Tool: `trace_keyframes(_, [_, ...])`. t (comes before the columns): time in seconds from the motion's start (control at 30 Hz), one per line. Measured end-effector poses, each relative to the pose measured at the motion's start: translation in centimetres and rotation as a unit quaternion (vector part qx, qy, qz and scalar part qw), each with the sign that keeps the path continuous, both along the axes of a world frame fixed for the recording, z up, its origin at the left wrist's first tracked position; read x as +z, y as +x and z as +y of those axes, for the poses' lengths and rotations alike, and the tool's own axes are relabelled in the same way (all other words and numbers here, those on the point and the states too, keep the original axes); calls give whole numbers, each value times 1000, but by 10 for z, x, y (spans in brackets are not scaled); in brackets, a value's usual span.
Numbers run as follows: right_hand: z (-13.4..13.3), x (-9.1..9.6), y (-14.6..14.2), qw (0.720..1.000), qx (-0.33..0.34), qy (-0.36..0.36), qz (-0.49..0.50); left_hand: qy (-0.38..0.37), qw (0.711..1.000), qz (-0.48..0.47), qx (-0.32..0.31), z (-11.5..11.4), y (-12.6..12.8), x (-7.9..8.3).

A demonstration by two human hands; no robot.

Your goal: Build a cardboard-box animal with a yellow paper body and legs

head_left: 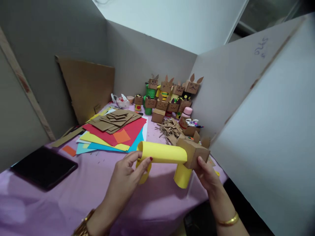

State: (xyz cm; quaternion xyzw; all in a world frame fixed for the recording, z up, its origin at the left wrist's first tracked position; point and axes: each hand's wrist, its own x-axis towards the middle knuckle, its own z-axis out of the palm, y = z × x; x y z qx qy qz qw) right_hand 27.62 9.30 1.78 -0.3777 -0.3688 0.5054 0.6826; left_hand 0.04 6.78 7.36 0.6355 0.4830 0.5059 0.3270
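Grey partitions (147, 55) stand around the purple-clothed bench (91, 196). Over it, the left hand (126, 172) pinches one end of a yellow paper tube (164, 153); the right hand (208, 175) grips the cardboard box head (189, 152) at the other.

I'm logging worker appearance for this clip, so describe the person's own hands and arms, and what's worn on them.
The left hand has dark red polish on its thumbnail and a gold-coloured linked band at the wrist, cut off by the picture edge. The right hand has a smooth gold-coloured bangle at the wrist. No gloves or sleeves show.
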Motion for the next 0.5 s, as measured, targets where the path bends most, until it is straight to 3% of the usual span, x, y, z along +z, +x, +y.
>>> trace_keyframes(0.27, [-24, 23, -5, 997, 15, -23, 79, 81, 996, 33, -25, -22, 6, 45])
trace_keyframes(0.5, [-43, 38, -4, 995, 7, -12, 98, 141, 989, 24, -27, -43, 8, 59])
